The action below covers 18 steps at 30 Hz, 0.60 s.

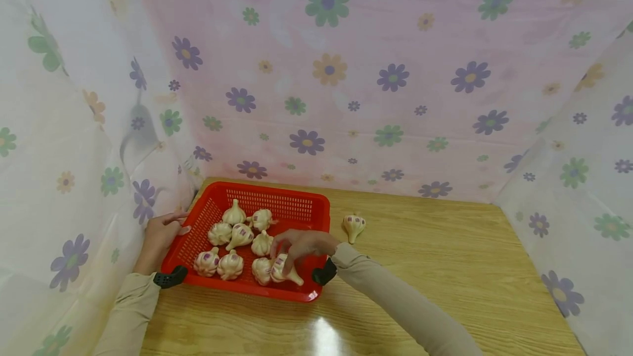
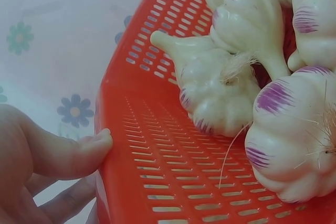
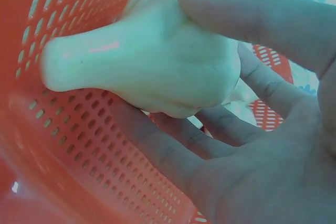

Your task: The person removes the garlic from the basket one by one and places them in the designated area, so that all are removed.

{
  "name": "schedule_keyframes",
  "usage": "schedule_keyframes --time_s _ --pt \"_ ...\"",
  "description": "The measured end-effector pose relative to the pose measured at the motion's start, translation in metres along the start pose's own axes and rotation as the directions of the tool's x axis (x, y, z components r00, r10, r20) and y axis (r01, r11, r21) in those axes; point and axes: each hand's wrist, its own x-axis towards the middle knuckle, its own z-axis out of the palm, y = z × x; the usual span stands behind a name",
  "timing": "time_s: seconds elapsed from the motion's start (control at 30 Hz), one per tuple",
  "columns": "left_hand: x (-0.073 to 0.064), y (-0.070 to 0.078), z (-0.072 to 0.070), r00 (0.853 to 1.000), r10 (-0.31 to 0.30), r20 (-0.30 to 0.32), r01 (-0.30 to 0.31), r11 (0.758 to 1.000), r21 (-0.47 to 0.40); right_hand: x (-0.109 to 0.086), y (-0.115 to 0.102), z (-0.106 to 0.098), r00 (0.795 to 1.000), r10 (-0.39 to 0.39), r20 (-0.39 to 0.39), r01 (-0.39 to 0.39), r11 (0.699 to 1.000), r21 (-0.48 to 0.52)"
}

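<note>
Inside the red basket (image 1: 269, 202), the right hand (image 1: 303, 243) pinches a garlic bulb (image 1: 278, 270) among eight others (image 1: 240, 235); the left hand (image 1: 162, 236) grips the basket. Nine are in; one lone bulb (image 1: 353, 225) lies on the desk (image 1: 435, 262).

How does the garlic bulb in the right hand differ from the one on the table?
The held cream garlic bulb is pinched in the right hand; the loose cream garlic bulb lies untouched on the pale wooden table. In the head view, the held bulb's neck slants down and rightward; the loose bulb's points nearly straight down. Both have a rounded cream body and narrow neck.
</note>
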Motion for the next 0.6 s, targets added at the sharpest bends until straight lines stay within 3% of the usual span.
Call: schedule_keyframes --time_s 0.27,0.6 --pt "-0.001 0.002 0.001 1.0 -0.001 0.002 0.001 1.0 -0.008 -0.011 -0.004 -0.009 0.998 -0.043 -0.046 0.042 0.998 -0.039" --pt "-0.004 0.001 0.002 0.999 0.007 -0.038 -0.004 0.997 0.072 -0.03 -0.005 -0.025 0.989 -0.101 -0.108 0.102 0.995 0.006"
